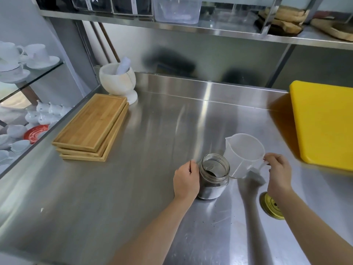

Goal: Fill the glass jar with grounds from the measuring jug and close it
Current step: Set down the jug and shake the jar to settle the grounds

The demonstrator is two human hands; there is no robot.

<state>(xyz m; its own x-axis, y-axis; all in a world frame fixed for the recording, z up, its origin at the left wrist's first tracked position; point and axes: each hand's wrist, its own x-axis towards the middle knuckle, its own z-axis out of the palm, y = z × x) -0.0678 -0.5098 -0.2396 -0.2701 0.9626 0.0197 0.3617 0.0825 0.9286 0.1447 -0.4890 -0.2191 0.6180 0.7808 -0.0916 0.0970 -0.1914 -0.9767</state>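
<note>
Steadying the open glass jar (213, 178) on the steel table (133, 188), left hand (186, 180) wrapped around its side, dark grounds (211, 174) inside. Right hand (278, 175) clamped on the handle of the translucent measuring jug (242, 155), touching the jar's right. Gold lid (271, 206) flat beside the right wrist, near the yellow board (324, 123).

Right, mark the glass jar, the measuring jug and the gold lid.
glass jar (214, 185): head view, its side wall.
measuring jug (241, 159): head view, its translucent side wall.
gold lid (271, 206): head view, its flat face.
</note>
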